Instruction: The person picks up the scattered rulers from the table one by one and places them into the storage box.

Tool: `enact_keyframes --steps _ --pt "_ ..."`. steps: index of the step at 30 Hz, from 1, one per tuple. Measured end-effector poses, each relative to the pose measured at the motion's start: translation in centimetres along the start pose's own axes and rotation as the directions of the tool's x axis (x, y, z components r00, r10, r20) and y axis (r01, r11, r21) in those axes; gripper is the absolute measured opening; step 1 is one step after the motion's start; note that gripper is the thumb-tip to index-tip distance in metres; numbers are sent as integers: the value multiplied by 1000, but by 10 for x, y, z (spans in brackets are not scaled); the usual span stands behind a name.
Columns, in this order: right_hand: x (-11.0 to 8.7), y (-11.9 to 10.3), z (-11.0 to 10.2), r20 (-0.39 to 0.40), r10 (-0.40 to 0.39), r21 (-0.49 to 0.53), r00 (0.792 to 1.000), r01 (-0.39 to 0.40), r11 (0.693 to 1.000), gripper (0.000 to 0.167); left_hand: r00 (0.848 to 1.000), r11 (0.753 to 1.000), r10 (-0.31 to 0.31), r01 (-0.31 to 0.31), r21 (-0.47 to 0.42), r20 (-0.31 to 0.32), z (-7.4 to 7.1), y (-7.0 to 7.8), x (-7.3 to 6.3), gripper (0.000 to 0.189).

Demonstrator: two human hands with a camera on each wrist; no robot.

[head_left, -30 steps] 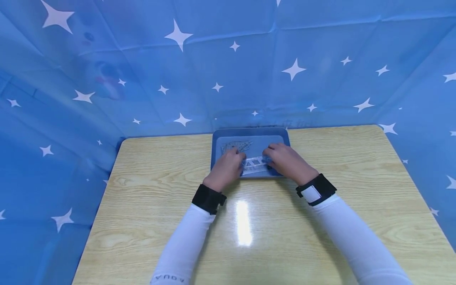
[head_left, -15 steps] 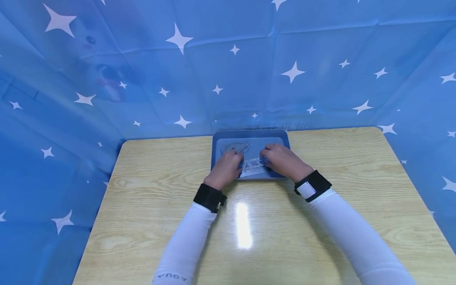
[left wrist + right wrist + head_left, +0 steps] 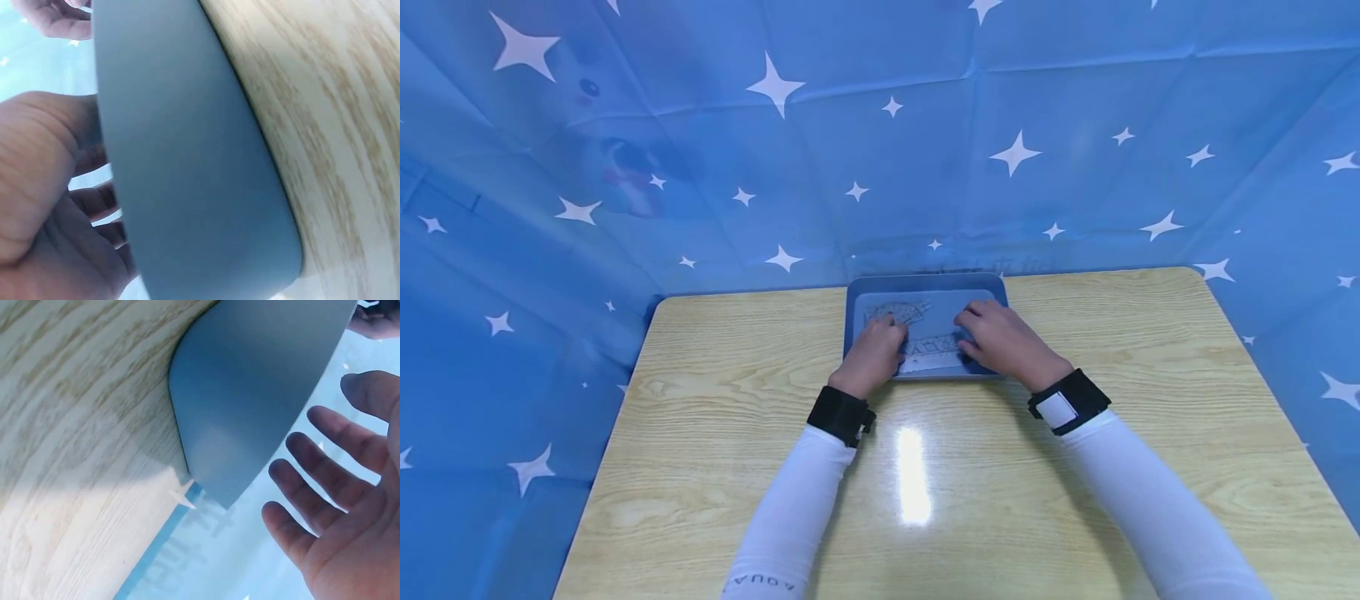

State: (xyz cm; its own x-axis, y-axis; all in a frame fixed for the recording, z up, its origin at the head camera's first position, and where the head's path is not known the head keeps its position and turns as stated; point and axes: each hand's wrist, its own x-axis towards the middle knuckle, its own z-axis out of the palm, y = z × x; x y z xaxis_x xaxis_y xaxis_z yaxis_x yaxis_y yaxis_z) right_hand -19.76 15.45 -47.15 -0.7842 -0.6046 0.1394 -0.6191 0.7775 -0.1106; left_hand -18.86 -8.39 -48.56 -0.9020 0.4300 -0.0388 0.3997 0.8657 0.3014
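Observation:
A clear ruler-like strip (image 3: 934, 346) with dark shapes along it and a pale lower band lies in the front of the blue tray (image 3: 852, 321). My left hand (image 3: 872, 354) is at its left end, and in the left wrist view the tray wall hides those fingertips, so I cannot tell whether they pinch it. By the strip's right end is my right hand (image 3: 1000, 342), whose fingers spread loosely with nothing between them in the right wrist view. Behind my left fingers lie clear flat pieces with dark markings (image 3: 898, 312), one rounded like a protractor.
The tray stands at the far edge of a wood-grain table (image 3: 737, 417). A blue cloth with white stars (image 3: 925, 150) hangs right behind that edge and along both sides. The tray's raised walls surround the pieces.
My right hand has let go of the strip's right end and drawn back slightly to the right. The strip now lies lower in the tray. My left hand has shifted slightly left.

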Motion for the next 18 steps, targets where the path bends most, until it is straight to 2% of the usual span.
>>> enact_keyframes --steps 7,14,18 --pt "-11 4 -1 -55 8 22 998 -7 1000 35 999 1000 -26 26 4 -24 1 -2 0 29" --pt "-20 8 -3 -73 40 43 997 -37 998 34 996 999 30 -32 -19 -82 -3 -3 -4 27" --pt "-26 10 -6 -96 50 60 994 -44 997 34 991 997 33 -41 -59 -128 -8 -3 -12 29"
